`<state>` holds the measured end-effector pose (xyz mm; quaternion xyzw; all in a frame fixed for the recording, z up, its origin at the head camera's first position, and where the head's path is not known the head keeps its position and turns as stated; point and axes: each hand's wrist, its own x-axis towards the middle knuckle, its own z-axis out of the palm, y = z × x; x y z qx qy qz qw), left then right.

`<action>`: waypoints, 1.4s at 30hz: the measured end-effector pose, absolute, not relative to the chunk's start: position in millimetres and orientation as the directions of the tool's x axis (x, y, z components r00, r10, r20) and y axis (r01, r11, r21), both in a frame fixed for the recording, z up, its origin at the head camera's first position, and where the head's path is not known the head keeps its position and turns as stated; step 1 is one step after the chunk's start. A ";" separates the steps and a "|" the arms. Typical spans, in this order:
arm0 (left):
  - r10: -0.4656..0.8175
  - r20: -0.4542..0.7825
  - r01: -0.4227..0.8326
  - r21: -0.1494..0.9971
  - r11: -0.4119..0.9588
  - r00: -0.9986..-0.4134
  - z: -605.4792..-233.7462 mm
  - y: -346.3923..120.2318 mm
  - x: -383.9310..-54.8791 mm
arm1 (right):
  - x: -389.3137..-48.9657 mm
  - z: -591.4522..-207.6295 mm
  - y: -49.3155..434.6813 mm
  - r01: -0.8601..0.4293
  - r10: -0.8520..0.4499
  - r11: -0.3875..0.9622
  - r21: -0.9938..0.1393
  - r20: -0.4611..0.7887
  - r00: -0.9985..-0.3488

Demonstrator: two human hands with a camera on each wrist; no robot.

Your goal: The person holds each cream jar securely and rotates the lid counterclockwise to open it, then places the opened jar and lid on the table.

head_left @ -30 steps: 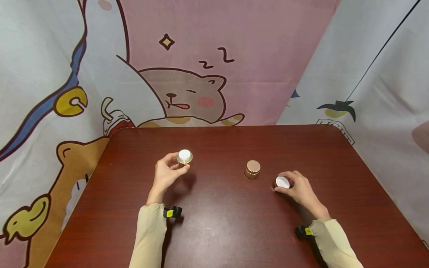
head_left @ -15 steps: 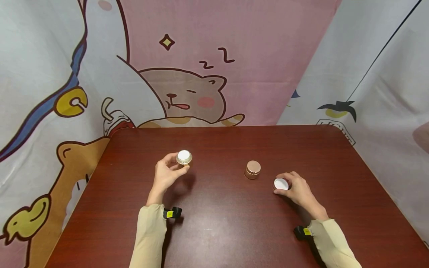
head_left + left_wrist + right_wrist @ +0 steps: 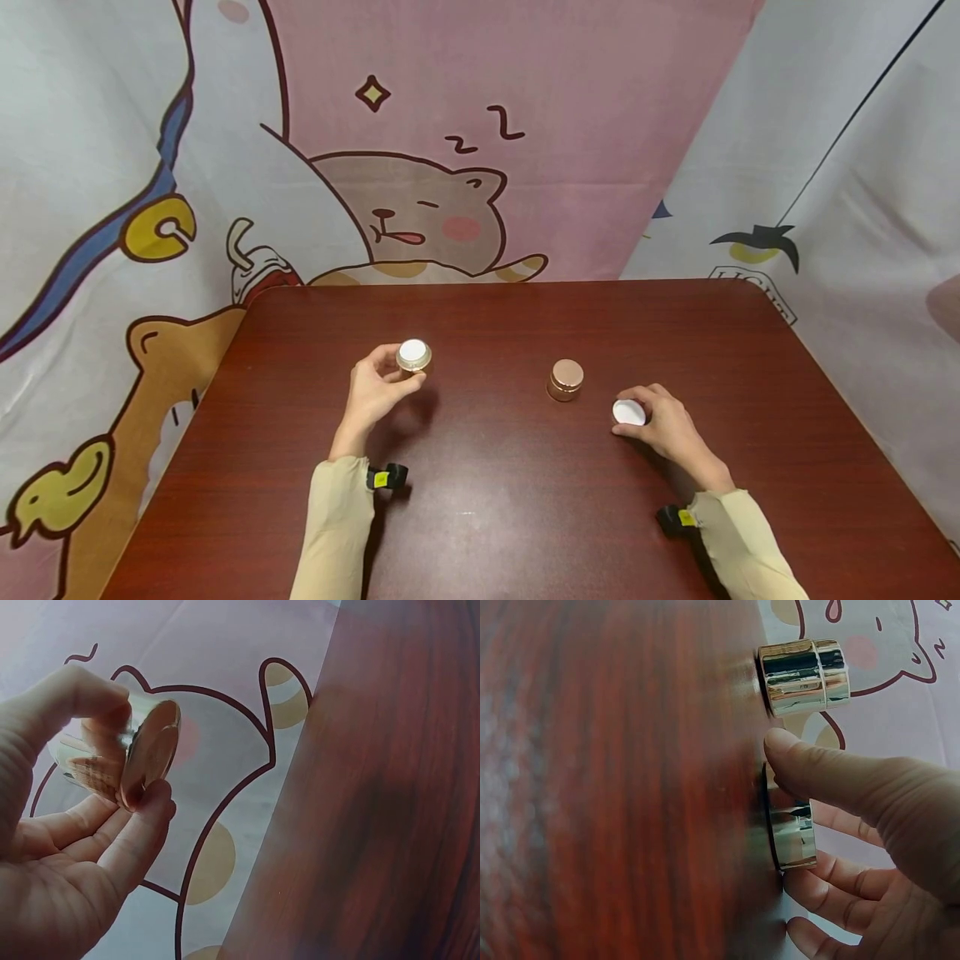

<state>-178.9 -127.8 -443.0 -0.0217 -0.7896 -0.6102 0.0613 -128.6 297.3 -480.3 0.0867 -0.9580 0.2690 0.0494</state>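
Note:
My left hand (image 3: pixel 370 398) holds a small gold jar (image 3: pixel 413 356) above the table, thumb and fingers on its sides. The jar has no lid on, and its top shows white. In the left wrist view the shiny metallic jar (image 3: pixel 154 754) is seen from below and the side. My right hand (image 3: pixel 672 427) pinches a gold lid (image 3: pixel 628 412) between thumb and fingers. White inside faces up, and in the right wrist view the lid (image 3: pixel 795 832) rests on the tabletop. Between the hands, nearer the right, stands a second gold jar (image 3: pixel 566 380) with its lid on.
The dark red-brown wooden table (image 3: pixel 480 467) spans the lower view. Behind it hangs a cartoon-printed cloth (image 3: pixel 585 125), with more cloth at both sides. Each wrist carries a small black camera; the left camera (image 3: pixel 387 477) casts a shadow.
My right hand has moved slightly left with the lid, which now lies flatter with its white inside upward. My left hand has dipped slightly with the jar. The second jar has stayed put.

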 end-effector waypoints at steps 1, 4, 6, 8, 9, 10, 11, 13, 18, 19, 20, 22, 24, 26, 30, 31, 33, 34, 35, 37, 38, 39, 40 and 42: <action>-0.038 0.121 0.107 0.960 0.257 -0.992 -443.4 -127.8 -179.1 | -128.7 -480.4 297.3 -0.194 -0.141 0.840 -0.507 0.142 -0.980; -0.031 0.113 0.101 0.959 0.264 -0.993 -444.8 -127.9 -179.4 | -129.0 -480.7 297.5 -0.198 -0.144 0.839 -0.507 0.144 -0.979; -0.026 0.108 0.096 0.957 0.272 -0.994 -445.0 -127.8 -179.2 | -129.1 -480.7 297.6 -0.198 -0.143 0.837 -0.510 0.146 -0.979; -0.022 0.105 0.095 0.955 0.280 -0.994 -445.2 -127.7 -178.9 | -129.1 -480.6 297.7 -0.198 -0.141 0.836 -0.511 0.149 -0.979; -0.019 0.104 0.095 0.954 0.285 -0.994 -445.2 -127.5 -178.8 | -129.2 -480.6 297.8 -0.199 -0.140 0.836 -0.512 0.151 -0.979; -0.016 0.103 0.094 0.951 0.293 -0.995 -445.2 -127.4 -178.7 | -129.1 -480.4 297.8 -0.199 -0.140 0.835 -0.512 0.152 -0.978; -0.015 0.102 0.093 0.950 0.298 -0.995 -445.3 -127.3 -178.6 | -129.2 -480.2 297.8 -0.199 -0.140 0.835 -0.512 0.152 -0.978; -0.009 0.102 0.094 0.946 0.311 -0.995 -445.7 -127.2 -178.4 | -129.0 -479.9 297.7 -0.199 -0.140 0.836 -0.512 0.151 -0.979; 0.001 0.094 0.089 0.936 0.340 -0.996 -448.0 -126.9 -178.5 | -128.4 -479.5 297.7 -0.196 -0.143 0.835 -0.515 0.142 -0.979; 0.001 0.094 0.088 0.934 0.347 -0.996 -448.7 -126.9 -178.7 | -128.4 -479.5 297.7 -0.196 -0.143 0.834 -0.516 0.141 -0.980; 0.000 0.093 0.087 0.931 0.355 -0.996 -449.4 -126.8 -178.9 | -128.4 -479.5 297.6 -0.195 -0.144 0.834 -0.516 0.139 -0.980; -0.003 0.096 0.088 0.917 0.388 -0.995 -450.8 -127.0 -179.2 | -128.6 -479.8 297.6 -0.195 -0.144 0.833 -0.517 0.137 -0.980; -0.006 0.099 0.087 0.899 0.429 -0.995 -452.2 -127.3 -179.7 | -128.9 -480.1 297.7 -0.195 -0.144 0.833 -0.518 0.137 -0.980; -0.008 0.098 0.083 0.878 0.471 -0.995 -453.6 -127.8 -180.0 | -129.2 -480.5 297.9 -0.197 -0.146 0.833 -0.517 0.138 -0.980; -0.012 0.081 0.063 0.848 0.527 -0.997 -455.9 -128.5 -181.1 | -129.5 -480.3 298.1 -0.205 -0.148 0.831 -0.518 0.149 -0.978; -0.013 0.076 0.058 0.844 0.534 -0.997 -456.7 -128.8 -181.3 | -129.4 -480.3 298.2 -0.208 -0.149 0.830 -0.518 0.153 -0.977; -0.014 0.065 0.047 0.839 0.542 -0.998 -458.5 -129.2 -181.7 | -129.0 -480.2 298.0 -0.212 -0.150 0.829 -0.518 0.159 -0.976; -0.014 0.059 0.042 0.837 0.545 -0.998 -459.4 -129.3 -181.9 | -128.8 -480.2 298.0 -0.213 -0.151 0.828 -0.519 0.160 -0.976; -0.013 0.054 0.038 0.836 0.547 -0.998 -460.2 -129.5 -182.1 | -128.7 -480.2 297.9 -0.214 -0.152 0.828 -0.518 0.161 -0.975; -0.014 0.045 0.030 0.832 0.554 -0.999 -461.6 -129.6 -182.1 | -128.9 -480.5 298.1 -0.213 -0.152 0.828 -0.519 0.158 -0.976; -0.016 0.041 0.025 0.830 0.557 -0.999 -462.0 -129.5 -182.0 | -128.9 -480.4 298.0 -0.210 -0.151 0.829 -0.519 0.154 -0.976; -0.018 0.038 0.022 0.828 0.560 -0.999 -462.6 -129.5 -182.1 | -128.9 -480.4 298.1 -0.207 -0.150 0.829 -0.520 0.149 -0.977; -0.018 0.039 0.022 0.825 0.565 -0.999 -463.1 -129.8 -182.2 | -129.1 -480.5 298.3 -0.204 -0.148 0.830 -0.519 0.147 -0.978; -0.024 0.037 0.017 0.819 0.574 -0.999 -464.1 -130.0 -182.3 | -129.4 -480.8 298.8 -0.198 -0.145 0.832 -0.518 0.141 -0.979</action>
